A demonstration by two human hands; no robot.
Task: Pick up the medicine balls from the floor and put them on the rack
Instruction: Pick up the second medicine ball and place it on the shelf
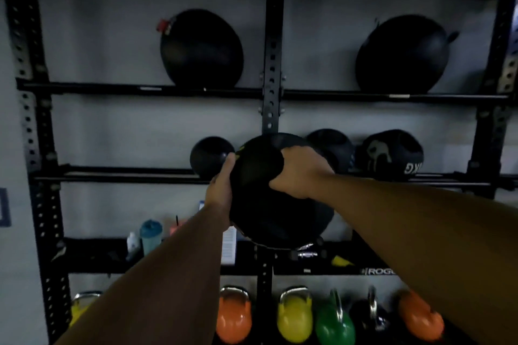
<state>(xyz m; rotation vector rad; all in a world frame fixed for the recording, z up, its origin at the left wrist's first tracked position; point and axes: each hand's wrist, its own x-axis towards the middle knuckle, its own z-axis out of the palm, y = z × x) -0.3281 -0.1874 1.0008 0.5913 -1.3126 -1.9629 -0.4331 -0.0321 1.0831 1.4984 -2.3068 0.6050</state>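
I hold a black medicine ball (269,204) up in front of the black wall rack (272,73), level with its middle rail. My left hand (221,190) grips the ball's left side and my right hand (302,173) clasps its upper right. On the middle rail a small black ball (208,157) sits just left of mine, and two more black balls (333,145) (392,154) rest to the right. Two large black balls (201,50) (400,56) sit on the upper rail.
A shelf below holds a teal shaker bottle (151,235), a small white bottle (132,244) and a white paper pad (228,246). Orange (234,316), yellow (294,316) and green (335,325) kettlebells line the bottom row. The middle rail's left span (112,173) is bare.
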